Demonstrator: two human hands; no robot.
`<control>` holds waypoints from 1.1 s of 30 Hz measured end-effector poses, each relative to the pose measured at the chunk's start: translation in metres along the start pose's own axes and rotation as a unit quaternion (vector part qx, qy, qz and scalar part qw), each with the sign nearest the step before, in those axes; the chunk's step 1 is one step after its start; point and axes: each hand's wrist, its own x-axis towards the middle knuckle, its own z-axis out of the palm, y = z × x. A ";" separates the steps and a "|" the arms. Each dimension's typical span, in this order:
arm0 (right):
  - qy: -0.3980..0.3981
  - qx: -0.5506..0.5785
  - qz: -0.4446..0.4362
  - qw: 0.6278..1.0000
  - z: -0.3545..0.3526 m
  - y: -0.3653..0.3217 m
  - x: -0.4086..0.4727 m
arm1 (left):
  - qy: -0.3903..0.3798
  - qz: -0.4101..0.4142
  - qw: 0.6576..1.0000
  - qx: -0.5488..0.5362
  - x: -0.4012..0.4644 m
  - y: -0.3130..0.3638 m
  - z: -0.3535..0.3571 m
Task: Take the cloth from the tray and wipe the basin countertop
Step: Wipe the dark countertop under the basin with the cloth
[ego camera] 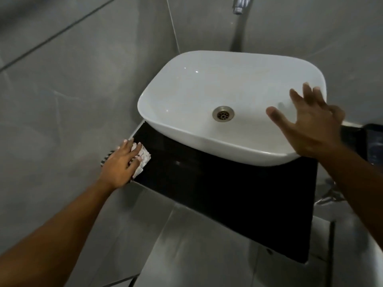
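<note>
A black countertop [238, 193] carries a white oval basin [196, 83] with a metal drain [223, 113]. My left hand [120, 164] presses a pale, crumpled cloth [143, 160] flat on the countertop's left front corner, fingers spread over it. A striped part of the cloth shows at the hand's left side. My right hand [310, 125] hovers over the basin's right rim, fingers apart and holding nothing.
Grey tiled walls close in at the left and behind the basin. A chrome tap spout [240, 5] hangs above the basin at the top. A dark tray-like object [371, 141] sits at the right edge. Grey floor tiles lie below the countertop.
</note>
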 end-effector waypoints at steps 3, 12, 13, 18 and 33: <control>0.006 0.010 0.008 1.000 0.000 -0.002 0.000 | 0.036 -0.035 0.999 -0.018 -0.005 0.025 0.013; 0.006 0.002 0.008 1.000 0.001 0.001 -0.001 | 0.013 0.269 0.954 -0.134 -0.098 0.312 0.098; 0.004 0.001 0.009 1.000 0.001 0.002 -0.002 | 0.008 0.274 0.953 -0.128 -0.103 0.335 0.106; -0.006 -0.004 0.002 1.000 0.001 0.004 -0.003 | -0.024 0.343 0.935 -0.089 -0.090 0.320 0.103; 0.025 0.057 0.015 0.998 0.003 0.003 0.000 | 0.065 -0.053 0.995 -0.047 0.023 0.038 0.021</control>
